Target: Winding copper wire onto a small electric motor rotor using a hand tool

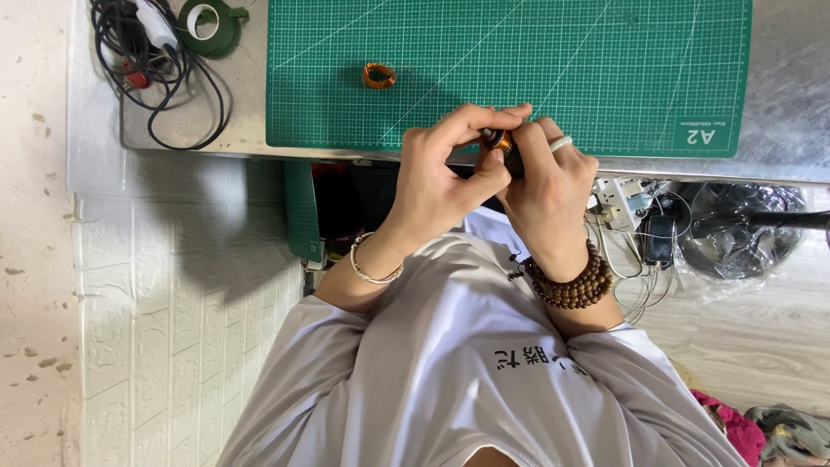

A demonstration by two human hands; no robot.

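Both of my hands meet at the near edge of a green cutting mat (605, 60), pinching a small round part (496, 138) with copper-coloured winding and a dark metal body. My left hand (441, 173), with a thin bracelet on its wrist, grips the part from the left with thumb and fingers. My right hand (549, 186) wears a pale ring and a brown bead bracelet, and closes on the part from the right. Most of the part is hidden by my fingers. A second small copper coil (379, 75) lies alone on the mat, farther from me and to the left.
The mat lies on a grey metal table (791, 112). At the table's far left are a tangle of black cable (160, 60) and a green tape holder with a white roll (207, 24). Below the table on the right are a power strip (618, 201), a phone (661, 239) and a fan (743, 229).
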